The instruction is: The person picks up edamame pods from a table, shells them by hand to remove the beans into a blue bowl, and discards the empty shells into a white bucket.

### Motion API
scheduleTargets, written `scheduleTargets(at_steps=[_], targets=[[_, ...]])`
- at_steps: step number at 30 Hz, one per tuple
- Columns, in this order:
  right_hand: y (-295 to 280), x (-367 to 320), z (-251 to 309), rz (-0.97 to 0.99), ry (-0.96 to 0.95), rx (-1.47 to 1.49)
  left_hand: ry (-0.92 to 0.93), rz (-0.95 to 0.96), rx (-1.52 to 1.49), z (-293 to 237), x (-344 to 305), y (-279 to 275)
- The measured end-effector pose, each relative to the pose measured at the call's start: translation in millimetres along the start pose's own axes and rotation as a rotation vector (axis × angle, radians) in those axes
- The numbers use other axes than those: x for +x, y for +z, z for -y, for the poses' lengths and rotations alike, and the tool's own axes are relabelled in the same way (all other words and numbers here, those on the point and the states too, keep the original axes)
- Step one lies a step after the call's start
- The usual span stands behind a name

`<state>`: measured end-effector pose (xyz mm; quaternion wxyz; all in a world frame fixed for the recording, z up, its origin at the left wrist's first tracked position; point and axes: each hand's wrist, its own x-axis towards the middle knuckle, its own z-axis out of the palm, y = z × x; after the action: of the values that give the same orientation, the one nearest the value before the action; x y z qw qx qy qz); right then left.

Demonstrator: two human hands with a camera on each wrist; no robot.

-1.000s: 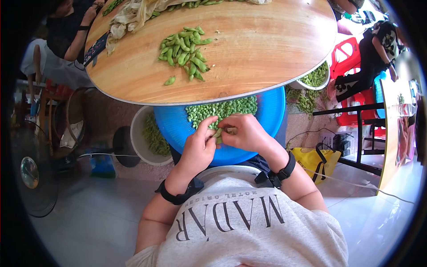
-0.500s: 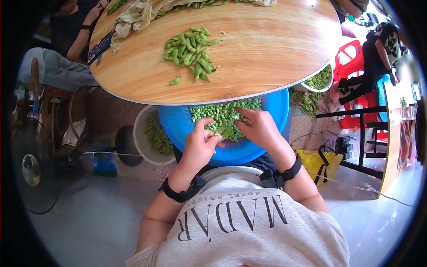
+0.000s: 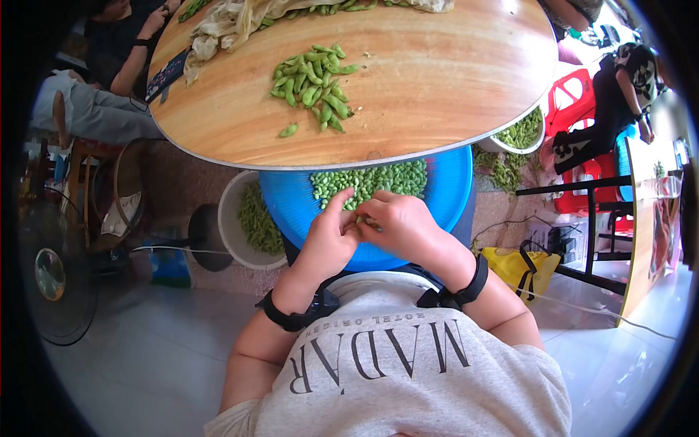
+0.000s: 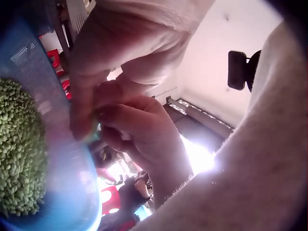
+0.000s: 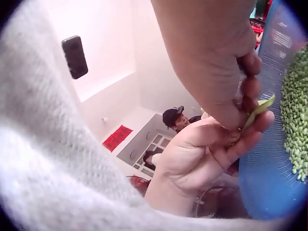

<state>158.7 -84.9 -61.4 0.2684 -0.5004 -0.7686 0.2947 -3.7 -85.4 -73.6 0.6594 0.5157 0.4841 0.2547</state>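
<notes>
Both hands meet over the near part of a blue basket (image 3: pixel 280 207) that holds shelled green beans (image 3: pixel 371 182). In the right wrist view a green pod (image 5: pixel 257 113) lies between the fingers and thumb of the left hand (image 5: pixel 192 161). The right hand (image 5: pixel 216 62) pinches at the same pod, its fingers curled. From the head view the left hand (image 3: pixel 328 237) and right hand (image 3: pixel 408 226) touch at their fingertips, mostly hiding the pod. A pile of whole pods (image 3: pixel 309 80) lies on the wooden table (image 3: pixel 437 80).
A pale bucket of pods (image 3: pixel 231 233) stands left of the basket, another bucket (image 3: pixel 540 138) at the right under the table edge. A yellow bag (image 3: pixel 513 273), a fan (image 3: pixel 54 280) and red stools (image 3: pixel 571 95) stand around. Other people are at both sides.
The right hand, apart over the beans half a second ago, has come back to the left hand and now touches the pod. The left hand has kept its hold near the same place.
</notes>
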Motion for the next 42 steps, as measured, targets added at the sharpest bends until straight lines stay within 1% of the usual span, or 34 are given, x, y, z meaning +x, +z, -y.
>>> scheduleTargets(at_steps=[2, 5, 6, 8, 9, 10, 11, 13, 14, 15, 17, 18, 19, 21, 23, 26, 27, 28, 29, 31, 32, 35, 36, 37, 39, 40, 42], targets=[[2.3, -0.2, 4.2, -0.019, -0.006, -0.13, 0.013, -0.011, 0.042, 2.7, 1.4, -0.2], [10.0, -1.7, 2.6, -0.026, -0.011, -0.164, 0.021, 0.003, 0.104, 6.2, 2.8, 0.4], [8.4, -1.3, 4.1, -0.031, -0.011, -0.144, -0.017, 0.013, 0.026, 3.4, 1.2, 0.8], [9.6, -0.7, -8.0, -0.11, 0.023, -0.083, -0.092, 0.034, -0.129, -6.3, -2.7, 0.6], [9.3, -1.3, -14.3, -0.145, 0.037, -0.05, -0.069, 0.033, -0.116, -6.9, -5.3, -0.6], [6.0, -1.7, -18.7, -0.185, 0.063, 0.137, -0.043, 0.03, -0.102, -7.2, -8.0, -2.3], [0.6, -2.5, -20.7, -0.129, 0.16, 0.083, -0.012, 0.025, -0.09, -7.9, -9.0, -4.6], [-12.6, -7.0, -19.9, -0.015, 0.359, -0.028, 0.045, -0.073, 0.041, 3.9, -9.8, -22.4], [-21.8, -7.1, -17.6, 0.086, 0.364, -0.134, 0.071, -0.119, 0.108, 8.5, -11.8, -33.1], [-28.6, -4.8, -17.8, 0.046, 0.27, -0.096, 0.096, -0.191, 0.14, 7.0, -16.2, -41.7], [-40.9, 3.2, -17.2, -0.026, 0.081, -0.02, 0.038, -0.281, 0.128, 6.5, -22.8, -63.5], [-51.6, 14.5, -5.8, -0.102, 0.057, 0.032, 0.037, -0.342, 0.11, 7.3, -25.9, -74.3], [-58.2, 29.3, 0.3, -0.159, 0.05, 0.015, 0.037, -0.403, 0.091, 7.8, -28.3, -84.4], [-66.0, 63.5, 7.1, -0.277, 0.034, -0.02, 0.036, -0.547, 0.215, 8.5, -34.0, -101.2], [-62.1, 101.2, 2.5, -0.284, 0.026, -0.079, 0.019, -0.682, 0.489, 9.5, -40.1, -112.9], [-46.3, 132.5, -14.0, -0.233, 0.02, -0.171, 0.328, -0.88, 1.15, 24.1, -41.1, -124.6], [-44.0, 138.9, -16.7, -0.21, 0.018, -0.203, 0.301, -0.866, 0.987, 19.9, -41.8, -124.6], [-48.8, 138.4, -14.1, -0.249, 0.033, -0.176, 0.273, -0.849, 0.824, 11.0, -43.8, -121.7], [-55.2, 139.3, -16.7, -0.263, 0.07, -0.082, 0.242, -0.828, 0.659, 2.8, -45.3, -117.0], [-68.4, 135.0, -24.8, -0.286, 0.155, 0.11, 0.319, -0.748, 0.371, -14.6, -37.6, -104.0], [-76.6, 131.9, -24.4, -0.274, 0.181, 0.111, 0.358, -0.705, 0.23, -26.3, -30.5, -96.7], [-88.3, 120.7, -30.5, -0.239, 0.269, 0.118, 0.556, -0.586, 0.476, -68.5, -0.8, -74.2], [-90.7, 116.4, -35.4, -0.211, 0.266, 0.096, 0.583, -0.567, 0.52, -76.5, 13.3, -67.6], [-94.3, 112.1, -39.1, -0.227, 0.245, -0.015, 0.611, -0.549, 0.565, -84.2, 26.6, -62.5], [-98.6, 102.8, -43.7, -0.256, 0.205, -0.232, 0.597, -0.52, 0.705, -89.6, 53.1, -54.5], [-98.8, 99.9, -42.0, -0.28, 0.202, -0.209, 0.588, -0.504, 0.776, -88.0, 63.0, -53.5], [-101.8, 97.5, -36.8, -0.329, 0.198, -0.161, 0.608, -0.494, 0.811, -78.9, 78.3, -54.2]])
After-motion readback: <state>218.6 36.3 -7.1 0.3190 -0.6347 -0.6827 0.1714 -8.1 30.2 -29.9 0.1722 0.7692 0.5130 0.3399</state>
